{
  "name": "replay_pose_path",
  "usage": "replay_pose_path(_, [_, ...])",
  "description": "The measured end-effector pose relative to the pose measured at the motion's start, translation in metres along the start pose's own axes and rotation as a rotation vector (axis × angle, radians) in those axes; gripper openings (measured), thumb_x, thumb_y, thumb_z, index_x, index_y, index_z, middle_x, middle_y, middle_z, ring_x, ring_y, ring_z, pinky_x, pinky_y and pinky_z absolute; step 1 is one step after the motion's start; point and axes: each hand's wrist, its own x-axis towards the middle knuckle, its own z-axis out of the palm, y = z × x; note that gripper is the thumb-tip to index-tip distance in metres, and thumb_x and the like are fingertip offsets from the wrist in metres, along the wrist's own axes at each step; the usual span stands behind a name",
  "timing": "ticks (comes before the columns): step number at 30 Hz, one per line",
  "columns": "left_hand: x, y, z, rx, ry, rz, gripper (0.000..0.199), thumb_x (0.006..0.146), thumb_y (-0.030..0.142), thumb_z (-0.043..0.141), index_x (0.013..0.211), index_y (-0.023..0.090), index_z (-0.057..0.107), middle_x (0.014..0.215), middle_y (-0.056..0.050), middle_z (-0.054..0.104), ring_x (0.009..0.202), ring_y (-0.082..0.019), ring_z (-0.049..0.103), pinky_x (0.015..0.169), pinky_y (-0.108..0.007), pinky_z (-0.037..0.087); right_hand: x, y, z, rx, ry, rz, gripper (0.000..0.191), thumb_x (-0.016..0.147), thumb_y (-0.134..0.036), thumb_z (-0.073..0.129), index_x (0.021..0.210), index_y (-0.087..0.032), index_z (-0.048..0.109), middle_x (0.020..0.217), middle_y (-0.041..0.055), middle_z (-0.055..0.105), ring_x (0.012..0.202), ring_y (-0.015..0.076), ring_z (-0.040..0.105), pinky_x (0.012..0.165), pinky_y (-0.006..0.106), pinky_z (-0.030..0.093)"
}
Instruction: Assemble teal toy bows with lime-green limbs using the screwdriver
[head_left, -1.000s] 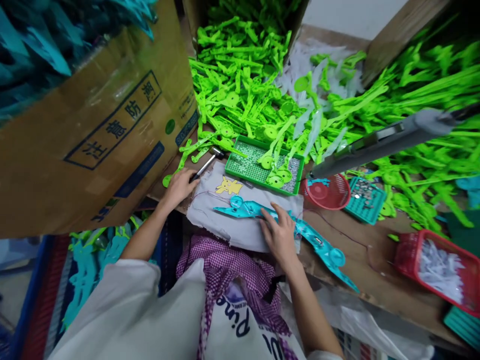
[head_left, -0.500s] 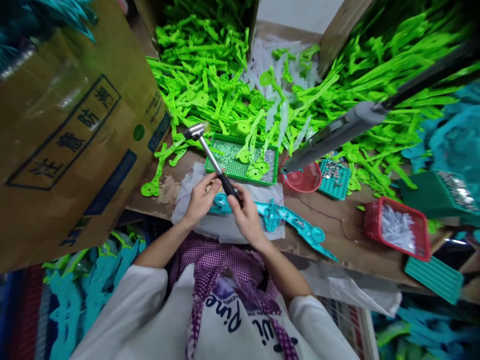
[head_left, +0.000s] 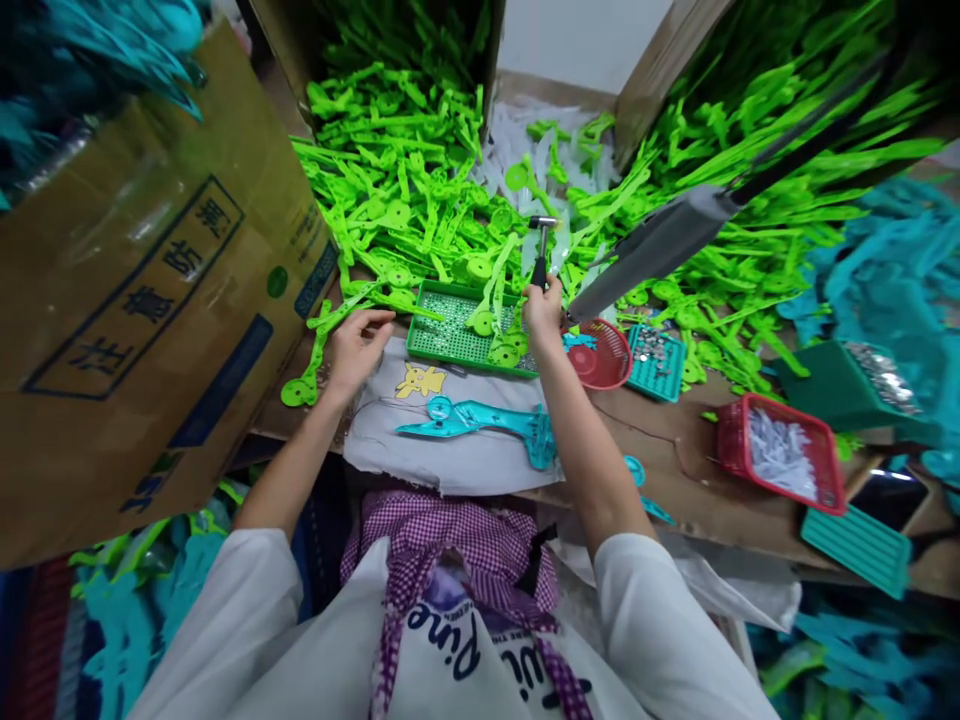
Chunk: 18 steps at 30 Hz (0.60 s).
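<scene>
In my right hand (head_left: 543, 308) is a small hammer (head_left: 541, 262), gripped by its black handle with the metal head pointing away from me. It is held over the far side of the green perforated tray (head_left: 427, 350), near the lime-green parts. My left hand (head_left: 360, 348) is open beside the tray's left end, near a lime-green plastic part (head_left: 319, 345), with nothing visible in its fingers. A long turquoise plastic piece (head_left: 480, 415) lies on a pale cloth (head_left: 420, 465) between my arms. My right forearm hides the middle of this piece.
Lime-green parts (head_left: 390, 215) are heaped across the back. A grey tool (head_left: 652, 250) slants in from the upper right above a red basket (head_left: 611, 365). A teal tray (head_left: 671, 385) holds small metal pieces. A large carton (head_left: 165, 300) walls off the left.
My right hand has carried the hammer forward and right, away from the cloth. My left hand has moved left, off the cloth area, uncovering a yellow figure on it.
</scene>
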Motion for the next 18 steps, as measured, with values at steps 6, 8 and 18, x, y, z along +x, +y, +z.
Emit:
replay_pose_path(6, [0.011, -0.021, -0.023, 0.28, 0.07, 0.05, 0.027, 0.09, 0.026, 0.057, 0.112, 0.017, 0.071, 0.111, -0.01, 0.071, 0.108, -0.024, 0.065, 0.094, -0.036, 0.052, -0.01, -0.008, -0.031, -0.06, 0.07, 0.074, 0.044, 0.095, -0.039, 0.049, 0.13, -0.012, 0.055, 0.135, 0.0214, 0.045, 0.132, 0.0334, 0.043, 0.112, 0.059, 0.036])
replay_pose_path(8, [0.016, -0.028, -0.03, 0.422, 0.04, 0.059, 0.034, 0.09, 0.025, 0.059, 0.121, 0.016, 0.068, 0.119, -0.013, 0.069, 0.115, -0.028, 0.062, 0.102, -0.041, 0.048, -0.04, -0.027, -0.043, -0.089, 0.054, -0.109, 0.041, 0.098, -0.04, 0.046, 0.13, -0.016, 0.056, 0.14, 0.0199, 0.041, 0.135, 0.0314, 0.041, 0.114, 0.055, 0.037])
replay_pose_path(18, [0.047, -0.04, -0.016, 0.673, -0.174, -0.088, 0.037, 0.095, 0.02, 0.049, 0.127, 0.016, 0.066, 0.122, -0.015, 0.07, 0.115, -0.031, 0.064, 0.1, -0.041, 0.049, -0.161, -0.091, -0.07, 0.133, -0.238, -0.392, 0.026, 0.101, -0.03, 0.049, 0.119, -0.023, 0.065, 0.121, 0.0123, 0.063, 0.114, 0.0244, 0.064, 0.095, 0.044, 0.055])
